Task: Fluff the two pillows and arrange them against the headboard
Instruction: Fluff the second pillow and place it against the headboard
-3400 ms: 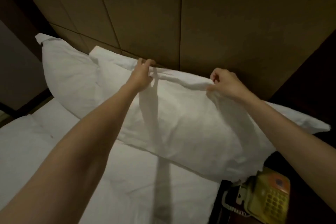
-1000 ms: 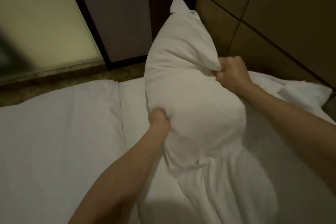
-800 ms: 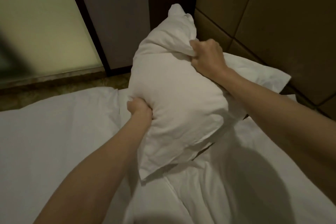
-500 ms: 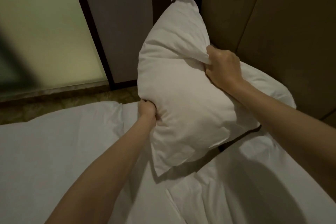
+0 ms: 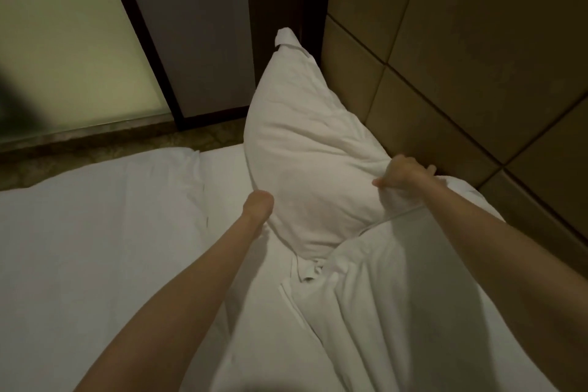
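Note:
A white pillow (image 5: 305, 149) stands on end on the bed, leaning against the tan padded headboard (image 5: 461, 51), one corner pointing up. My left hand (image 5: 258, 205) presses into its lower left side, fingers buried in the fabric. My right hand (image 5: 402, 175) pinches the pillow's right edge close to the headboard. A second white pillow (image 5: 397, 289) lies lower right, partly under my right forearm and overlapping the first pillow's bottom corner.
White bedding (image 5: 105, 248) covers the mattress to the left. Beyond the bed's far edge is a strip of floor (image 5: 105, 149), a frosted glass panel (image 5: 63, 41) and a dark door frame (image 5: 280, 9). The headboard fills the right side.
The pillow was held up off the bed and squeezed between both hands; it has come down and now stands on the mattress against the headboard. My left hand has sunk into its side.

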